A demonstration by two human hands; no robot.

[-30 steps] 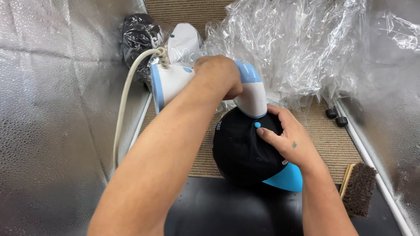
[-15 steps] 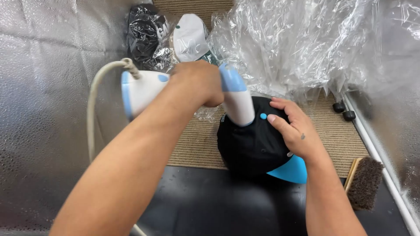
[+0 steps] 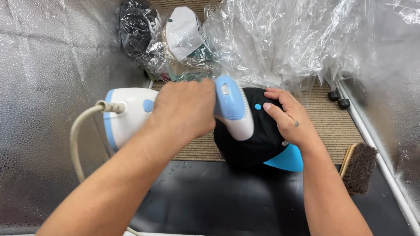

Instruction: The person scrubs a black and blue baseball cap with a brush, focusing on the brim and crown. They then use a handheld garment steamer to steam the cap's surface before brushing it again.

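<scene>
The left hand [image 3: 183, 111] was clenched around the white and pale-blue handheld garment steamer [image 3: 175, 116], its nozzle laid against the black rounded cap with a blue top button and blue brim [image 3: 258, 135]. The right hand [image 3: 288, 116] lay flat on the crown, fingers spread, grasping nothing. A sound pass probably called for fingers kept off the nozzle. The cap sat between black mat [image 3: 218, 196] and woven tan mat [image 3: 332, 126], smooth and domed.

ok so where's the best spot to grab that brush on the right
Probably the brush's wooden back, from its left side. The back shows as a narrow bare edge there, with the bristles spreading to the right, and no hand is near it.
</scene>
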